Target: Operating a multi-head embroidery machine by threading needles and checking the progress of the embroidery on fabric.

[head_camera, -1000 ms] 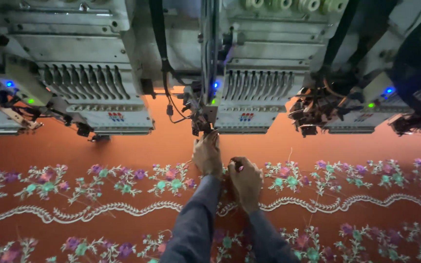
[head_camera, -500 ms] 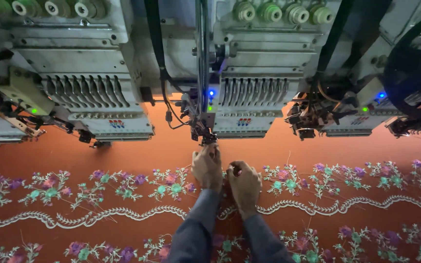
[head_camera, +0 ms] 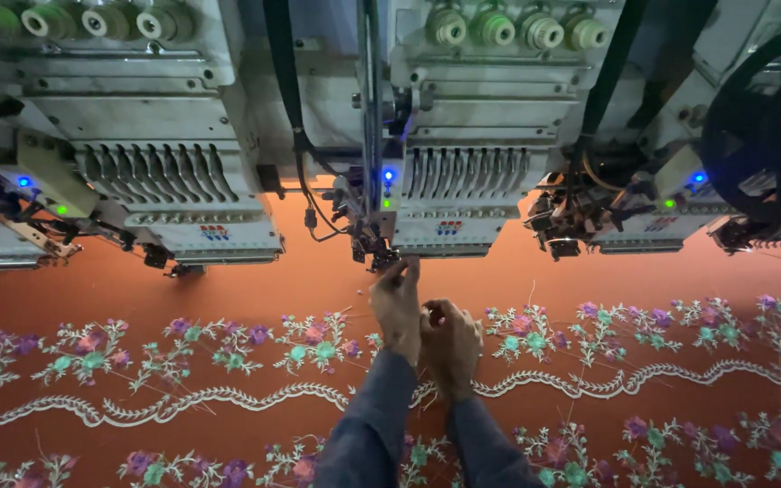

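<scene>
Head view: needle assembly (head_camera: 381,256) under the grey metal embroidery head (head_camera: 463,194), at 12 o'clock of the left hand (head_camera: 397,307), whose fingers pinch up at it. Right hand (head_camera: 450,343) curled at 4 o'clock, contents unclear. Orange floral-embroidered fabric (head_camera: 228,289) underneath.

Both arms are stretched toward 12 o'clock (sleeves are blue). The left hand (head_camera: 397,307) is raised with fingers pinched together. The right hand (head_camera: 450,345) is curled just beside it, at 4 o'clock.
</scene>
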